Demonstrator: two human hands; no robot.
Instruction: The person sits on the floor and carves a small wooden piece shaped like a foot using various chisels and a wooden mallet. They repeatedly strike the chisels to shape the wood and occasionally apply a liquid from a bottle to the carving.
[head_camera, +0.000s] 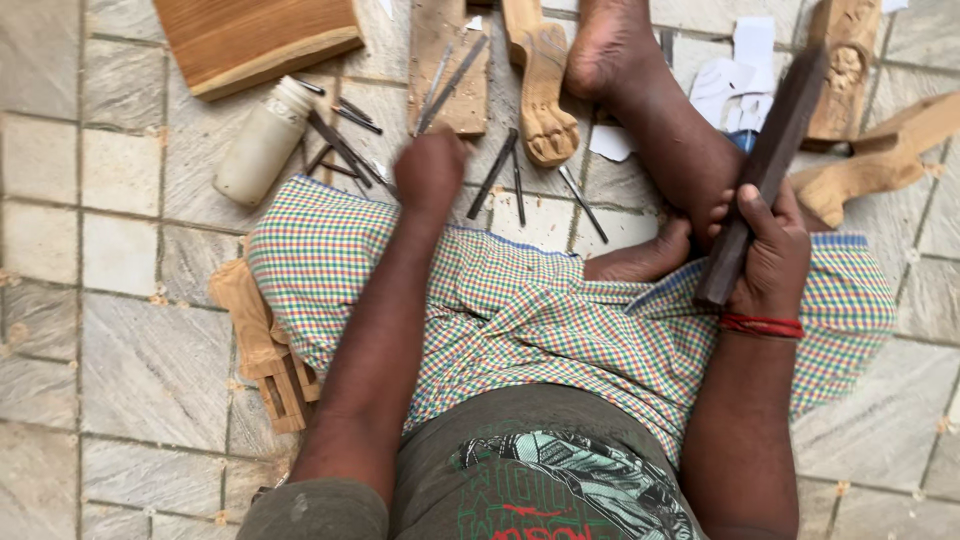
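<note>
I sit on a tiled floor with a checked cloth over my lap. My right hand grips a long dark wooden stick that slants up and to the right. My left hand reaches forward over the cloth's edge toward several thin metal carving tools lying on the floor; its fingers are curled and blurred, and I cannot tell whether it holds anything. A carved wooden leg with a paw foot lies just beyond the tools.
A pale plastic bottle lies at the left beside a wooden board. A flat plank carries more tools. Carved wood pieces lie at the right and under my left knee. Paper scraps are by my foot.
</note>
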